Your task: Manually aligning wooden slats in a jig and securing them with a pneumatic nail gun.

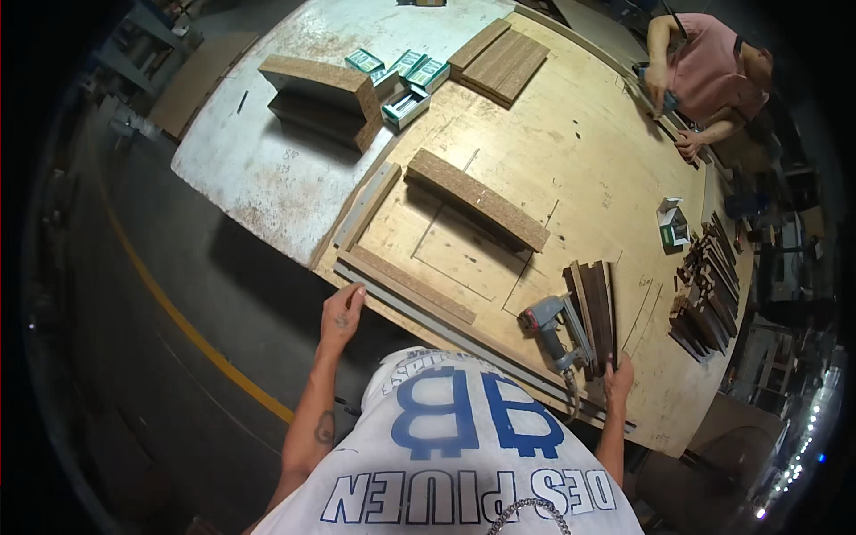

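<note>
My left hand (341, 314) is closed at the table's near edge, by the left end of a long grey strip (401, 308). Whether anything sits between its fingers I cannot make out. Lower right, my right hand (617, 378) grips the near end of a dark wood strip (613, 308), the outermost of a small bundle (587, 285). Against that bundle rests a grey nail gun (557, 328) with its hose. A particleboard strip (410, 283) lies along the grey one. Farther in, a thick particleboard-edged piece (477, 201) stands on the tabletop (571, 160).
A larger L-shaped board piece (325, 98) stands far left beside green-and-white boxes (406, 76). Stacked boards (501, 62) lie behind. At right are an open box (673, 223) and piled dark strips (709, 285). A person in pink (722, 71) works at the far right edge.
</note>
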A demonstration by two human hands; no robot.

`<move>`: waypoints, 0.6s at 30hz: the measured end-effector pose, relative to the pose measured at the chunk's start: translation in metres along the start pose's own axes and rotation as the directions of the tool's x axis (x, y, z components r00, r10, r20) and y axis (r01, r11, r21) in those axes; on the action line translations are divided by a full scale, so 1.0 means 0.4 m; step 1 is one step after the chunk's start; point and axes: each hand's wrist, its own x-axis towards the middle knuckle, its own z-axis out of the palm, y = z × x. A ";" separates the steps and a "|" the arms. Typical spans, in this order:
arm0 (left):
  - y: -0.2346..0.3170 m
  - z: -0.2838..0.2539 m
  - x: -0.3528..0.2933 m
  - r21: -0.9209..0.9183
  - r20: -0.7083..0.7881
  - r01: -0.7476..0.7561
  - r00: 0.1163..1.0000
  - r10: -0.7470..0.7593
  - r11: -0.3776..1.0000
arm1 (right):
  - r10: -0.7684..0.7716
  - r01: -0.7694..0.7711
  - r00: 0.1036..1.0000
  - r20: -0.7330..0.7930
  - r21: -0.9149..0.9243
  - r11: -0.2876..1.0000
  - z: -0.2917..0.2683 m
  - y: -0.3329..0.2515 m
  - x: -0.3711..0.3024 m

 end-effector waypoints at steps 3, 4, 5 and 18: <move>-0.007 -0.017 0.018 -0.011 -0.001 -0.013 1.000 0.013 1.000 | 0.000 0.006 0.999 0.037 -0.171 0.985 0.026 -0.050 -0.009; 0.001 -0.024 0.024 -0.038 0.000 -0.019 1.000 0.019 0.999 | -0.045 0.054 0.998 0.048 -0.220 0.974 0.045 -0.051 -0.014; -0.012 -0.026 0.024 -0.047 0.007 -0.021 1.000 0.022 0.999 | 0.023 -0.003 0.995 0.093 -0.215 0.977 0.047 -0.046 -0.021; -0.069 -0.090 0.100 -0.081 0.084 -0.017 0.996 0.024 0.997 | 0.198 -0.198 0.980 -0.013 -0.015 0.980 0.045 0.002 -0.118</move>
